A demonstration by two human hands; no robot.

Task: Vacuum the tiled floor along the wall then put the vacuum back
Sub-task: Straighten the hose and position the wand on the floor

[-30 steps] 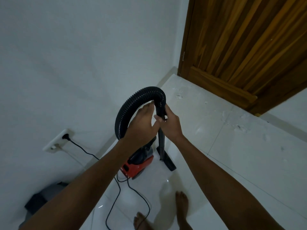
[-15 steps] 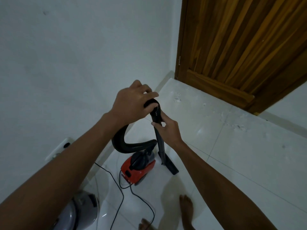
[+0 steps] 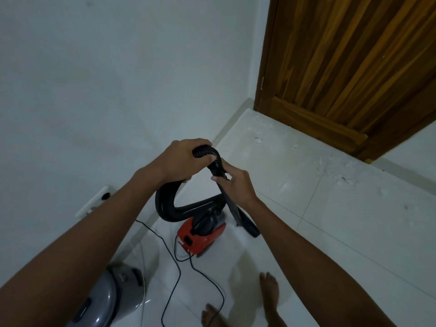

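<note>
From the head view, the left hand (image 3: 181, 159) curls over the crest of the black ribbed flexible hose (image 3: 165, 204), while the right hand (image 3: 236, 185) grips the slim black rigid wand (image 3: 230, 204) just below where hose and wand join. From both grips the wand's long axis runs steeply down and slightly right to the black floor nozzle (image 3: 247, 224) on the white tiled floor (image 3: 330, 232); the small red canister vacuum (image 3: 200, 234) sits below the hands, beside the nozzle, near the white wall (image 3: 118, 79). The right hand, nearer the wand, likely steers it
</note>
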